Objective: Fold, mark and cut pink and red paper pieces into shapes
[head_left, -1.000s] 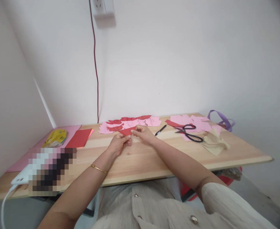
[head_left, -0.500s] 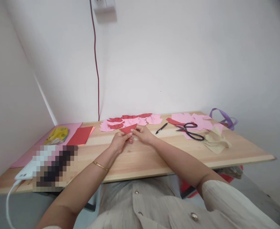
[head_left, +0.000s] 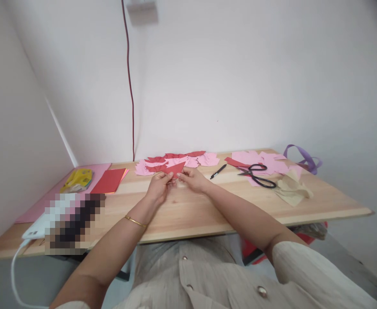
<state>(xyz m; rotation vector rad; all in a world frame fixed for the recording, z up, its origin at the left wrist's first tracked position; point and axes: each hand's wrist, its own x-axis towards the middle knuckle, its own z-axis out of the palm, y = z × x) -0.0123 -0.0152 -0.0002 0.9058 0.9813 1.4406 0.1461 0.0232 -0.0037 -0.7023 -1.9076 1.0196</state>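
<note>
Both of my hands meet over the middle of the wooden table (head_left: 207, 210). My left hand (head_left: 158, 187), with a gold bangle on its wrist, pinches the lower left edge of a small red folded paper piece (head_left: 174, 168). My right hand (head_left: 192, 179) grips the same piece at its lower right. The piece is held just above the tabletop, in front of a row of pink and red paper cut-outs (head_left: 178, 161).
Black scissors (head_left: 258, 176) lie on pink paper scraps (head_left: 259, 159) at the right, a black pen (head_left: 218, 171) beside them. Beige paper (head_left: 291, 189) and a purple ribbon (head_left: 304, 159) sit far right. Red sheets (head_left: 109, 180), a yellow object (head_left: 77, 180) and a blurred patch are at the left.
The red piece and both hands have shifted slightly farther from me, toward the row of cut-outs. The camera tilted a little.
</note>
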